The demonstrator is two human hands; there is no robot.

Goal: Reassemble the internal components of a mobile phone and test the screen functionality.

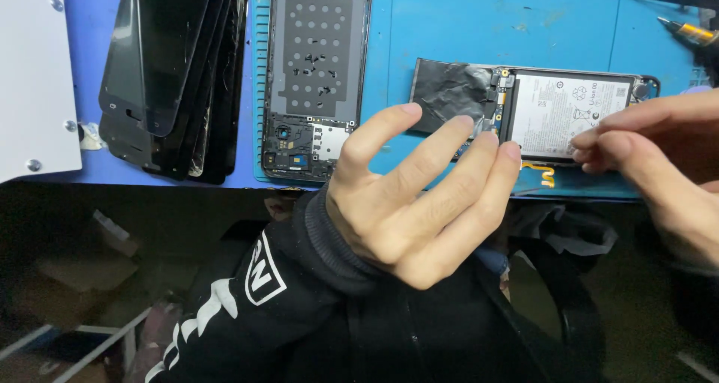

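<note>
An opened phone (pixel 479 98) lies on the blue mat (pixel 449 23), its white battery (pixel 569 113) exposed and a crinkled black foil sheet (pixel 448 91) at its left end. My left hand (pixel 412 196) hovers over the phone's near edge with fingers spread, its fingertips near the circuit board by the battery, and it holds nothing. My right hand (pixel 659 166) comes in from the right with thumb and forefinger pinched at the battery's lower right corner. Whether they grip the battery or a tab I cannot tell.
A bare phone frame (pixel 314 76) lies left of the opened phone. A stack of dark screen panels (pixel 172 76) leans further left, beside a white metal plate (pixel 34 76). Tools (pixel 685 31) rest at the top right. The table edge runs below the mat.
</note>
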